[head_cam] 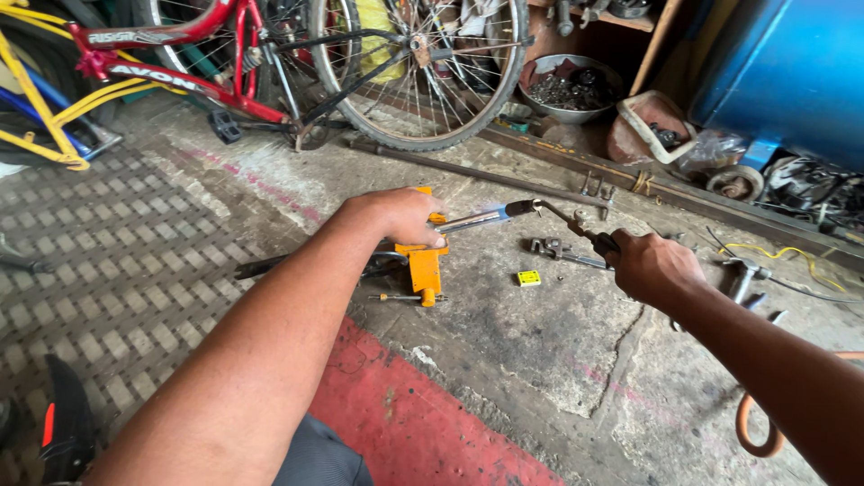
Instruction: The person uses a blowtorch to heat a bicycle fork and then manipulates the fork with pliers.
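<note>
**Workshop floor: torch applied to clamped rod**

Concrete floor (540, 360), stained; bicycle (270, 63) leaning behind. Left hand (400, 216), fingers closed, steadies a metal rod (463, 221) at an orange vise (423, 265). Right hand (652, 265), fingers wrapped, grips a torch (562, 216) whose tip meets the rod.

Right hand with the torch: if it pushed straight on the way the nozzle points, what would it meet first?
The right hand aims the torch leftward. First in line looks to be the shiny metal tube at the flame, held by the left hand over the orange stand. Depth is uncertain.
</note>
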